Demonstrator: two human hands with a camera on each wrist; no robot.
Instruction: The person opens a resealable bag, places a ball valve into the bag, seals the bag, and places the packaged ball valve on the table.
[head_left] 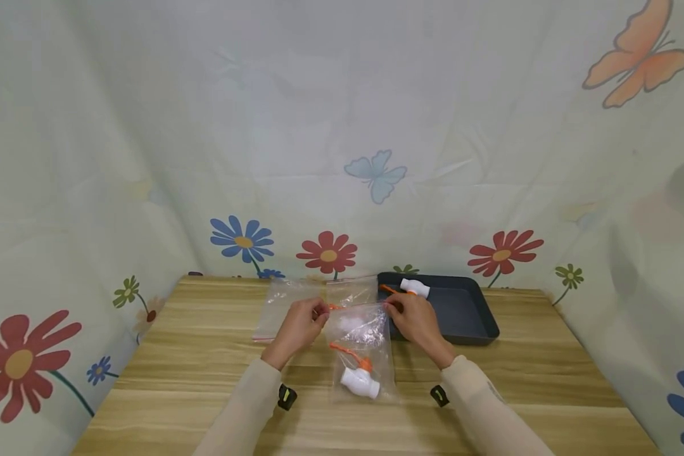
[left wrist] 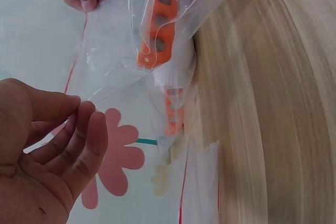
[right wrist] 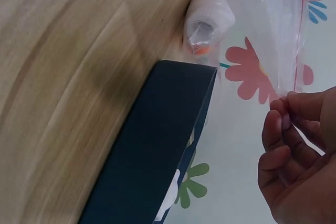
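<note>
**A clear plastic zip bag [head_left: 372, 332] around a white plastic valve [head_left: 360, 382]**

The left hand [head_left: 303, 324] pinches 1 upper corner of the bag between thumb and fingertips; the right hand [head_left: 417, 320] pinches the other. The bag is over the pale wood-grain tabletop [head_left: 547, 373], its long axis running from the hands toward the person, a thin red seal line along its mouth. The valve lies low in it, its smooth, rounded body slanting from far left to near right; its orange lever [head_left: 346, 350], pierced with round holes, points to the far left. Just beyond is a 2nd glossy, wrinkled bag [head_left: 353, 290], and to the left a flat transparent bag [head_left: 285, 310]. On the right sits a dark grey rectangular tray [head_left: 458, 313] with raised walls, holding a white valve with an orange handle [head_left: 416, 287].
</note>
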